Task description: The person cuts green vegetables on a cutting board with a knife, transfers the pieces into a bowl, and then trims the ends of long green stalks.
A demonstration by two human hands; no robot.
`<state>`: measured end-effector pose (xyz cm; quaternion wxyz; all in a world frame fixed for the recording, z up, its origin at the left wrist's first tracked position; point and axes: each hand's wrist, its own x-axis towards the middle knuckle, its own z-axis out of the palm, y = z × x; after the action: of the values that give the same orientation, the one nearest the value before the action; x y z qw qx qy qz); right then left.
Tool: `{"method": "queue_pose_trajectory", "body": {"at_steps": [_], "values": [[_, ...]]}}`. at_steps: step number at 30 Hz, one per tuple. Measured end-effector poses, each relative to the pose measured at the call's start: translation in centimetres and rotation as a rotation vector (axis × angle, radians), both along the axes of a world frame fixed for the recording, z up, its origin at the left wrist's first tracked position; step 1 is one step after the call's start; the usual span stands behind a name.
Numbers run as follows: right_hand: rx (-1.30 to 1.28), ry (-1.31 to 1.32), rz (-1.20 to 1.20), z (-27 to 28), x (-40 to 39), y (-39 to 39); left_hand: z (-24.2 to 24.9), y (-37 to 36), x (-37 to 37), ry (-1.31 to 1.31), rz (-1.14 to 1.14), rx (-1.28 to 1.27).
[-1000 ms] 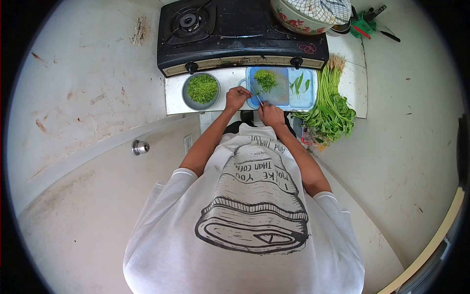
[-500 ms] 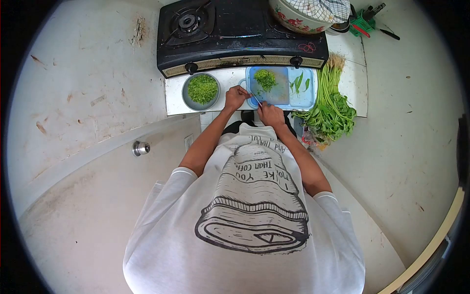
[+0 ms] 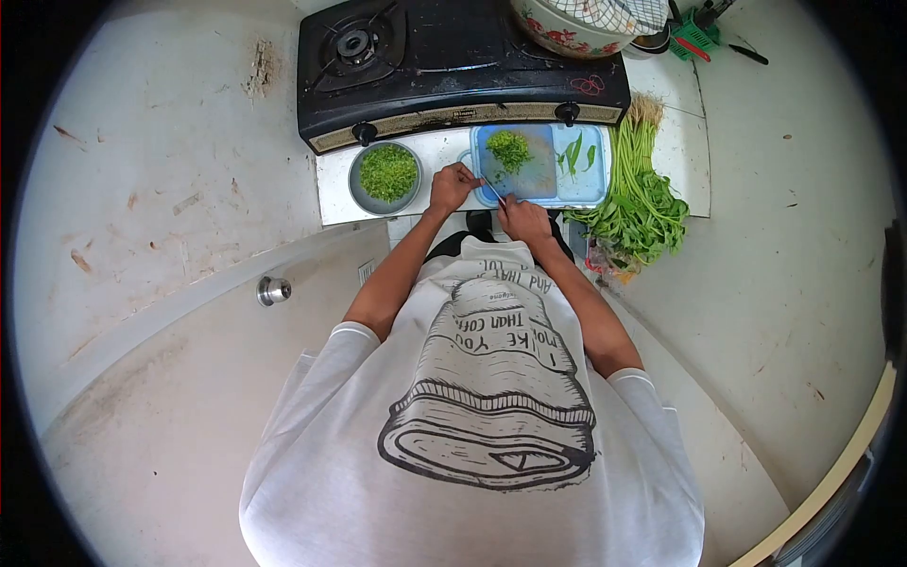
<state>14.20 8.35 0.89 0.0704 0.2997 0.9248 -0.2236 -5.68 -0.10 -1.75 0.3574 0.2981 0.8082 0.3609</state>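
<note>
My right hand (image 3: 525,220) is closed on a small knife (image 3: 493,191) over the near edge of a blue cutting board (image 3: 578,195). At the board's left edge my left hand (image 3: 453,186) is pinched by the knife tip; anything between its fingers is too small to make out. Chopped greens (image 3: 509,150) lie in a heap on the board, with a few long leaves (image 3: 571,153) in its right compartment. More chopped greens (image 3: 387,172) fill a grey bowl (image 3: 354,189) left of my left hand.
A black gas stove (image 3: 453,57) stands behind the board, with a floral pot (image 3: 567,36) on it. Leafy greens with roots (image 3: 642,189) hang over the counter's front edge at the right. Beyond them is a green basket (image 3: 694,42) with utensils.
The whole view has shifted slightly, so the stove, board and bowl appear a little higher and further left. Both hands keep nearly the same pose at the knife.
</note>
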Motion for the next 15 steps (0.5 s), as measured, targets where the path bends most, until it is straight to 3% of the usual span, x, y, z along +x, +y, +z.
{"method": "queue_pose_trajectory", "body": {"at_steps": [8,15], "values": [[-0.024,-0.055,-0.018,0.6,-0.3,-0.1,-1.6,-0.1,0.4,-0.143,0.12,0.003],[-0.029,-0.068,-0.073,1.1,0.1,0.3,-0.1,0.1,0.8,-0.115,0.117,-0.045]]}}
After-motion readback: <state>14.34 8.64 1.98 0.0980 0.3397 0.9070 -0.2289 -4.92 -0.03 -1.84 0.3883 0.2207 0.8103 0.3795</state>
